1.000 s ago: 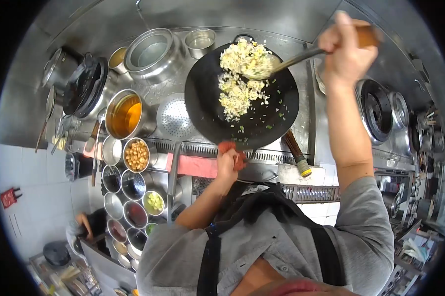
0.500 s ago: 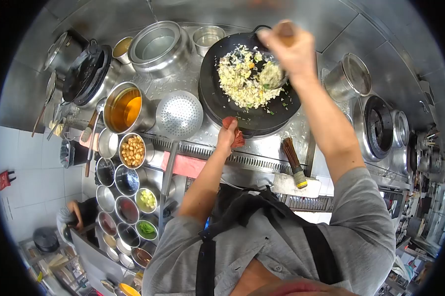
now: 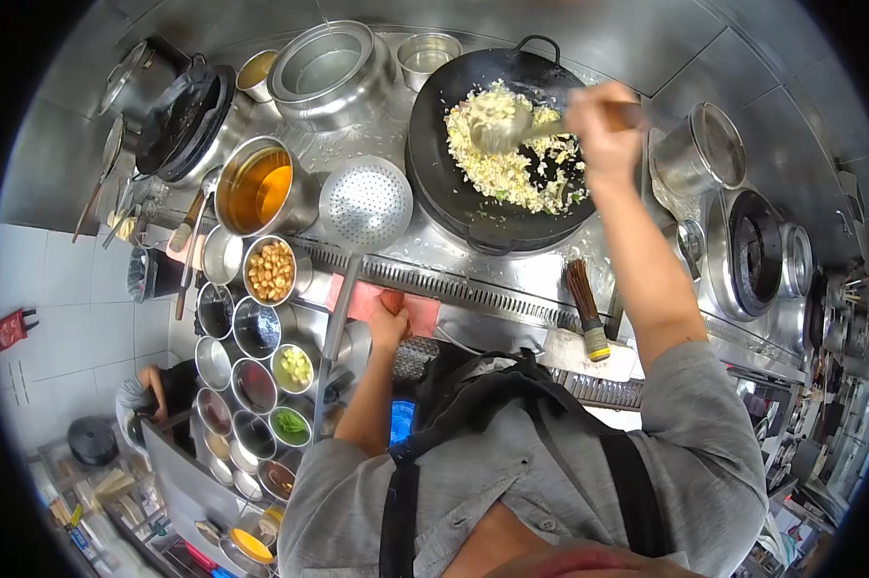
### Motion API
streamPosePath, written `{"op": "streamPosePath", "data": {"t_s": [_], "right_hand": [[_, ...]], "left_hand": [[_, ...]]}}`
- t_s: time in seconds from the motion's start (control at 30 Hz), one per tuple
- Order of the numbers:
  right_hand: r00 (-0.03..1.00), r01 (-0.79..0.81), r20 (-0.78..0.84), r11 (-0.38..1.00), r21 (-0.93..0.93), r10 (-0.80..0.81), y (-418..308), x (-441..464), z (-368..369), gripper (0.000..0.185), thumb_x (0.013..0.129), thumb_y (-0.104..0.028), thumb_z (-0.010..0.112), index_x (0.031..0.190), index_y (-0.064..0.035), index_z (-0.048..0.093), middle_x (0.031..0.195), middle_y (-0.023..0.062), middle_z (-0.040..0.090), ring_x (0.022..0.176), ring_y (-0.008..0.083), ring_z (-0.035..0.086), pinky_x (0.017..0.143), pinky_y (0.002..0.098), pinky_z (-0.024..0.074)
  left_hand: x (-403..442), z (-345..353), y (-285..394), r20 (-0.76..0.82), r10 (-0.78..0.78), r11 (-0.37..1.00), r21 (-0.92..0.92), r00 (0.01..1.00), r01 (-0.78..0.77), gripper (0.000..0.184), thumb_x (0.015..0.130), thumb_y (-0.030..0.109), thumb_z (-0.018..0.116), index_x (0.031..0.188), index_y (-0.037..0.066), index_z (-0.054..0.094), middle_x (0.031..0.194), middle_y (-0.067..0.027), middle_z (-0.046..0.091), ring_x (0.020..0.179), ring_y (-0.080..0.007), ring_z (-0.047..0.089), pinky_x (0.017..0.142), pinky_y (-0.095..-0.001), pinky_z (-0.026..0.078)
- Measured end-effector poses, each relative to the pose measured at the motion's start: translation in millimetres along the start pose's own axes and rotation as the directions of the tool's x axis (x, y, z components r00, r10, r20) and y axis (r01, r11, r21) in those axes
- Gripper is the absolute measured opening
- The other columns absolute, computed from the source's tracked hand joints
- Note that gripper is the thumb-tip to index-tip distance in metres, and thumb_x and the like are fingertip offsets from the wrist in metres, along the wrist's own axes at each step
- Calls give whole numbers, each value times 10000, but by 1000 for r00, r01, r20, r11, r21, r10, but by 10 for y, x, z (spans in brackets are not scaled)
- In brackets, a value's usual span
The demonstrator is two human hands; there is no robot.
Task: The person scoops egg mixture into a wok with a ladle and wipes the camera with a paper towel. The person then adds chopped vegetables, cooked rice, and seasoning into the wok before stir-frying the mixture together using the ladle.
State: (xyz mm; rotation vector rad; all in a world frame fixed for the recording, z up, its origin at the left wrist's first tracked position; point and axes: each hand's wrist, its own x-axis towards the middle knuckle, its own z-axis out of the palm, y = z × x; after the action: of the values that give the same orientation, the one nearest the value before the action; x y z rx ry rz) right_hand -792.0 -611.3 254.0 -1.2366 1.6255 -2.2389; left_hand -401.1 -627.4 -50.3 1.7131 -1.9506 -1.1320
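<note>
R hand: (image 3: pixel 603 135) fingers wrapped round ladle (image 3: pixel 548 128) at its wood end — prob. keeps skin back from heat; blurred, exact finger fit unclear.
Ladle bowl: L of R grip, out over rice (image 3: pixel 492 178); contact can't be told, blur.
Rice: in wok (image 3: pixel 434 164), L & a bit bodyward of R grip, spread loose under & round bowl.
Wok: L of R grip; near ear (image 3: pixel 492 248) has no hand on it, sits beyond & R of L grip.
L hand: (image 3: pixel 388 326) fingers curled round bunched rag (image 3: pixel 392 301), well apart from wok; rag prob. a heat pad.
Pink cloth: (image 3: pixel 422 315) at L grip, along stove edge — handy spot for wiping, I'd guess.
Strainer: (image 3: pixel 367 202) beyond L grip, handle run bodyward just L of it, likely for quick reach.
Brush: (image 3: pixel 586 308) R of L grip, handle bodyward, prob. same reason.
Tubs: (image 3: pixel 224 252) clustered L of L grip, w/ brown bits (image 3: pixel 271 270) & greens (image 3: pixel 289 422); sorted apart, prob. for easy picking.
</note>
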Motion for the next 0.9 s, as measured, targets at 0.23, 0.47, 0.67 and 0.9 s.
{"op": "streamPosePath", "data": {"t_s": [0.23, 0.47, 0.67, 0.9], "right_hand": [[991, 59, 126, 979, -193, -35, -751, 208, 87, 217, 795, -148, 739, 699, -41, 577, 596, -4, 566, 525, 85, 513, 499, 246, 395], [984, 156, 130, 948, -277, -124, -403, -309, -67, 182, 808, 14, 660, 712, -25, 510, 559, 17, 482, 470, 88, 469, 444, 243, 351], [974, 107, -170, 965, -238, -150, 84, -49, -177, 203, 800, -123, 736, 711, -19, 586, 598, 12, 580, 567, 82, 525, 540, 250, 431], [981, 180, -106, 973, 144, -165, -438, 58, 204, 192, 794, -56, 722, 683, -27, 568, 583, 3, 575, 518, 82, 542, 488, 227, 413]], "left_hand": [[96, 51, -71, 20, -57, 998, 31, 998, 57, 468, 701, 194, 681, 1087, 6, 496, 857, -227, 654, 782, -365, 672, 686, -449, 535], [209, 146, -252, 92, -152, 981, -108, 984, 162, 466, 686, 194, 691, 1071, 16, 497, 865, -213, 652, 829, -348, 669, 679, -429, 535], [126, 62, -36, 39, -106, 994, -9, 994, 107, 446, 683, 180, 686, 1052, 9, 505, 888, -216, 636, 803, -357, 658, 697, -434, 534], [124, 33, -46, 29, -39, 999, 8, 999, 39, 520, 683, 245, 682, 1115, 25, 495, 955, -284, 642, 919, -458, 616, 824, -495, 488]]}}
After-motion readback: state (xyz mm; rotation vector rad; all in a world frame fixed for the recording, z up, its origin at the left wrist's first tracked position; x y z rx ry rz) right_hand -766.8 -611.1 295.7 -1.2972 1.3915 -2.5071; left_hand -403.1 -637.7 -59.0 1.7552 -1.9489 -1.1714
